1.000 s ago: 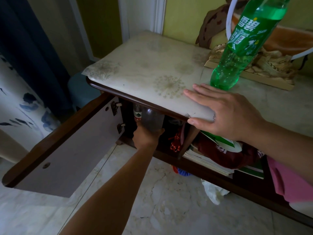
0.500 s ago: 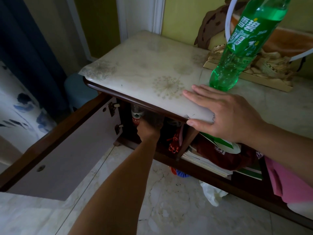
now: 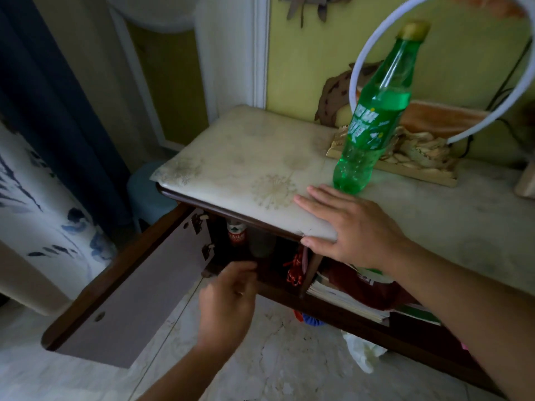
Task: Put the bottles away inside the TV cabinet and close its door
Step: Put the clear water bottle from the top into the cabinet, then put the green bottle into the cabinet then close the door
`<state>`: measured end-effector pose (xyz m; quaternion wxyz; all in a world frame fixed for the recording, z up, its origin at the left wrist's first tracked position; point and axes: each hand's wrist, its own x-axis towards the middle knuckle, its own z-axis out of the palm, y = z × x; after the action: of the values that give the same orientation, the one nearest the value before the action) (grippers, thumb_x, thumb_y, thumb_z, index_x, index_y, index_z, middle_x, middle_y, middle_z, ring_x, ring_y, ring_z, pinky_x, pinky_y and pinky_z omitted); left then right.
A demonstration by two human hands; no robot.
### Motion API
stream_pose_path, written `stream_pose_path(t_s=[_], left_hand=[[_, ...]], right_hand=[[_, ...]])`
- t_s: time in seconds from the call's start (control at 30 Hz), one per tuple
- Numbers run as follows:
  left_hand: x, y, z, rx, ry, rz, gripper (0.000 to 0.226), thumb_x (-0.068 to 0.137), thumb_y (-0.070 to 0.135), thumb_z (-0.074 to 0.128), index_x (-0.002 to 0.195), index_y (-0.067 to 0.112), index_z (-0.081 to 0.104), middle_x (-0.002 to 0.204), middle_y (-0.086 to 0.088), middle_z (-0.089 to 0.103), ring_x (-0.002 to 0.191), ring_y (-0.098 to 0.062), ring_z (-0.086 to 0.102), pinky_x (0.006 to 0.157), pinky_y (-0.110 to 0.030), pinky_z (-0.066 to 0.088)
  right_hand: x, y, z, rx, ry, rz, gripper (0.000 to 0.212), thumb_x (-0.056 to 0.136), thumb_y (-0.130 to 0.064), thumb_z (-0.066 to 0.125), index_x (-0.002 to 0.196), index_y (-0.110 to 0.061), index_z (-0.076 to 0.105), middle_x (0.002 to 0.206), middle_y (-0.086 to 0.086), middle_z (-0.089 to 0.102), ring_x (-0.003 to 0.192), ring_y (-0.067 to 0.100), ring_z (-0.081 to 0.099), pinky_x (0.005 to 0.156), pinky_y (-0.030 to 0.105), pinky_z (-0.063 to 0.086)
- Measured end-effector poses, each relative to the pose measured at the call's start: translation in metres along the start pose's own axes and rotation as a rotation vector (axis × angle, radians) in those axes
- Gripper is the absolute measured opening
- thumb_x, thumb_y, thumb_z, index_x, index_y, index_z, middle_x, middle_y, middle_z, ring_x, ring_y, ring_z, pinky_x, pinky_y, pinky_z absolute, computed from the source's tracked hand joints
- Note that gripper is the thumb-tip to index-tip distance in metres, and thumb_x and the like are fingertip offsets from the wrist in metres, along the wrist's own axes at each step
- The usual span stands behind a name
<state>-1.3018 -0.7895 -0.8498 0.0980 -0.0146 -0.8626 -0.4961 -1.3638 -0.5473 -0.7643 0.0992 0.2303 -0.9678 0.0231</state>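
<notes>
The TV cabinet (image 3: 231, 180) has a pale marbled top, and its wooden door (image 3: 130, 287) stands swung wide open to the left. Inside the dark left compartment stand two bottles: one with a red label (image 3: 236, 234) and a clear one (image 3: 262, 243) beside it. My left hand (image 3: 228, 302) hovers in front of the compartment, blurred, fingers apart, holding nothing. My right hand (image 3: 350, 230) lies flat on the cabinet's front edge. A tall green soda bottle (image 3: 373, 117) stands on top, just behind that hand.
A carved golden ornament (image 3: 417, 154) and a white hoop (image 3: 405, 33) sit behind the green bottle. Books and dark red cloth (image 3: 362, 293) fill the compartment to the right. A white crumpled bag (image 3: 362, 351) lies on the marble floor. A blue stool (image 3: 147, 189) and curtain stand left.
My left hand let go of the clear bottle inside the compartment and pulled back out, empty. The view rose, showing the whole green bottle. The right hand stayed put.
</notes>
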Motion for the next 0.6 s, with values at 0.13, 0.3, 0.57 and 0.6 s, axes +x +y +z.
stream_pose_path(t_s=[0.13,0.3,0.57,0.6], left_hand=[[0.04,0.094,-0.035,-0.025,0.296,0.128,0.016,0.081,0.022,0.054,0.088,0.031,0.065,0.063,0.011,0.064,0.056,-0.005,0.062,0.054,-0.038,0.057],[0.089,0.203,-0.002,-0.154,0.03,0.146,0.068,0.069,0.046,0.068,0.129,0.025,0.045,0.112,0.004,0.064,0.096,-0.009,0.064,0.081,-0.039,0.057],[0.131,0.233,0.075,-0.139,-0.079,0.1,0.099,0.052,0.045,0.089,0.132,0.022,0.037,0.121,0.001,0.063,0.108,-0.021,0.061,0.085,-0.037,0.053],[0.134,0.231,0.079,-0.157,-0.074,0.073,0.094,0.052,0.043,0.09,0.129,0.022,0.04,0.116,0.002,0.065,0.104,-0.021,0.062,0.081,-0.034,0.052]], right_hand=[[0.0,-0.002,-0.003,0.007,-0.034,0.003,0.076,0.088,-0.07,0.036,0.154,-0.036,0.019,0.162,0.0,0.026,0.149,0.019,0.022,0.116,0.04,0.033],[0.0,-0.003,-0.005,0.022,0.043,-0.03,0.069,0.083,-0.065,0.051,0.139,-0.024,0.049,0.143,0.003,0.053,0.134,0.018,0.041,0.096,0.036,0.049],[-0.001,-0.001,-0.004,0.041,-0.029,0.046,0.072,0.08,-0.068,0.032,0.132,-0.023,0.054,0.13,-0.002,0.062,0.114,0.016,0.057,0.091,0.03,0.049],[0.0,0.0,-0.004,0.047,-0.038,0.046,0.073,0.08,-0.068,0.031,0.133,-0.023,0.053,0.131,-0.002,0.062,0.117,0.017,0.055,0.094,0.032,0.049]])
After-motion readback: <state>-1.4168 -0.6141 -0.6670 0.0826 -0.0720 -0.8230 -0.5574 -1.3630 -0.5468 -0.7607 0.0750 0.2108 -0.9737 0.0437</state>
